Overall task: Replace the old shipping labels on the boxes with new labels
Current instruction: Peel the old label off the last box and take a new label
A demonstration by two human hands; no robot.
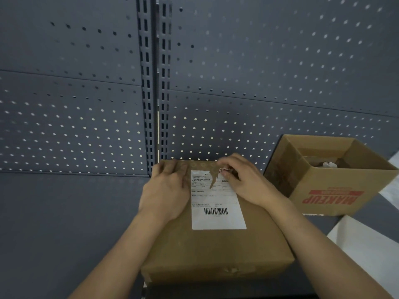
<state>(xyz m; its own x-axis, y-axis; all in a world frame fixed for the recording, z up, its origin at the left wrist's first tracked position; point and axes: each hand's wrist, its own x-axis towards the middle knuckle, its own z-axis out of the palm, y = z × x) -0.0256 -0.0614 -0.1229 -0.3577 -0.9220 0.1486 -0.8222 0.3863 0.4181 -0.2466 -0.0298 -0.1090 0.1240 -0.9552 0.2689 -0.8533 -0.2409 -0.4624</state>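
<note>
Shipping label [218, 203], white and torn near its top edge, is stuck to the lid of the closed box [216, 251] on the dark counter [64, 223]. The right grip [244, 180] pinches the torn upper corner. The left grip [170, 186] lies flat with straight fingers, pressing the lid beside it. Step judged: peeling the old label. Next: a slow, low pull toward the barcode, lest it tear further.

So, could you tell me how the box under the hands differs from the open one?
The labelled box is shut; the MAKEUP box is open-topped. The labelled box bears a torn white label; the MAKEUP box has red print. The left hand rests on the labelled box, the right hand pinches its label; the MAKEUP box is untouched. Both are brown cardboard.
</note>
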